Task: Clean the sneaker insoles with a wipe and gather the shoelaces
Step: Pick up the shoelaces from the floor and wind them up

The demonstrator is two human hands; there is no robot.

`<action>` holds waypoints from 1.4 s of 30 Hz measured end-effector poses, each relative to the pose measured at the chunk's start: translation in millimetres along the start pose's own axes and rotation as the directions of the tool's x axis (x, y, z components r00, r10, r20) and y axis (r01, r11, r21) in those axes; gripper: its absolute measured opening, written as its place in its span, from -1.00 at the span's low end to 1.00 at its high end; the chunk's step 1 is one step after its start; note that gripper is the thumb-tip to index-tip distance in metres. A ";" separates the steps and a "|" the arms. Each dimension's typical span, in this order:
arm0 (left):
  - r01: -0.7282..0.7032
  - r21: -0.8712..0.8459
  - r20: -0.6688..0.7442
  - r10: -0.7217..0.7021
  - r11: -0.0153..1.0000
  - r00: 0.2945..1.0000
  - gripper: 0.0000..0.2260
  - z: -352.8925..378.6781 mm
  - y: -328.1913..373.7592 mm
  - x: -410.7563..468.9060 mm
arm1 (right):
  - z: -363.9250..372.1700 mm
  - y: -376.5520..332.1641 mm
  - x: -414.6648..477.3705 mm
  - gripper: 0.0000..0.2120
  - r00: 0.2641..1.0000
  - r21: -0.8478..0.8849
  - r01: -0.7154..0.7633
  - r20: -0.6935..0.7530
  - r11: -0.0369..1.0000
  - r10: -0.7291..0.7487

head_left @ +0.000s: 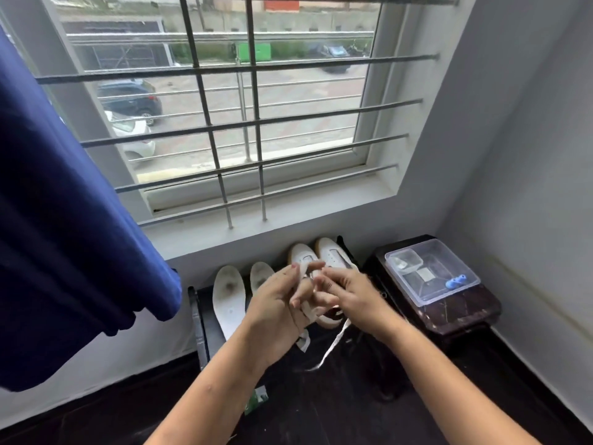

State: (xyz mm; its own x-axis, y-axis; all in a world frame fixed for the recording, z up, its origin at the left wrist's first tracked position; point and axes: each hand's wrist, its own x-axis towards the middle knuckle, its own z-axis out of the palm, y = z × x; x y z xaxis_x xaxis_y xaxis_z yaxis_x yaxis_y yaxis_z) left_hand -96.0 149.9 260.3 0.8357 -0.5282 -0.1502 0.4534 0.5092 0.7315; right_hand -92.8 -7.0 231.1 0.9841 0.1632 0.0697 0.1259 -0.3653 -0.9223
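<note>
Shoelace [333,345] is pinched by left hand [276,303] and right hand [348,292], fingers curled.

barred window [224,101] | blue curtain [64,220] left | pale walls [513,123] | dark floor [353,412] | daylight

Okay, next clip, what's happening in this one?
A person is gathering a white shoelace. It appears wound around the fingers of the left hand, while the right hand pinches it near the top and one end dangles below. Two insoles sit under the window, left of the white sneakers.
</note>
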 end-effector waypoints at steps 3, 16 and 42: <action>-0.054 0.024 -0.072 0.055 0.998 0.996 -0.64 -4.2 7.2 0.5 | 15.1 0.4 -7.1 -0.77 0.999 0.052 0.018 0.035 0.998 -0.020; -0.251 -0.041 -0.182 0.240 0.967 0.954 -0.67 -3.9 21.2 0.1 | 34.6 -18.7 -12.7 -0.67 0.962 -0.097 0.016 0.273 0.995 0.011; -0.109 0.506 -0.145 0.209 0.855 0.967 -0.62 -36.4 41.0 -17.1 | 18.1 -70.0 -8.5 -0.73 0.965 -0.267 0.214 0.207 0.940 -0.161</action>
State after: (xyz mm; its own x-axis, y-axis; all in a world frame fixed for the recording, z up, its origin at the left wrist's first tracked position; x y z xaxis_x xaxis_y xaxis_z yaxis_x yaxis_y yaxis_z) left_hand -80.4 204.5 268.7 0.9477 -0.3065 -0.0889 0.1399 0.1490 0.9789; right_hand -112.2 33.9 288.3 0.9034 0.4060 0.1376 0.3626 -0.5526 -0.7504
